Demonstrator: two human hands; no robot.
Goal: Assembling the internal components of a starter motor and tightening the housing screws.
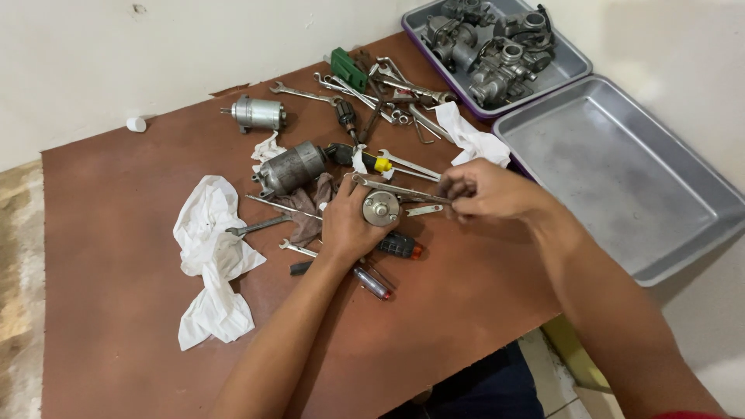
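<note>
On a brown wooden board [116, 326] set against a pale wall, the left hand [349, 221] curls its fingers around a small round silver metal motor part [380, 207], gripping it upright near the board's middle. The right hand [485, 190] is pinched almost closed on the end of a slim silver wrench [400, 188] that lies across the top of the round part. Just under the left hand sit a black-handled screwdriver with an orange tip [402, 247] and a small silver cylinder [372, 284]. To the left, a crumpled white rag [209, 264] lies well apart from the hands, with bare board around it toward the left and near edges. Behind the hands, 2 grey cylindrical starter motors [291, 167] stand near a loose heap of silver spanners [372, 89] and a yellow-tipped screwdriver [365, 159], crowding the far side. A second white cloth [473, 140] lies close to the right hand. Off the board's right edge, an empty grey metal tray [621, 171] sits just beside the right forearm, and a second grey tray [570, 62] holding grey carburettors [497, 46] sits at the far corner.
</note>
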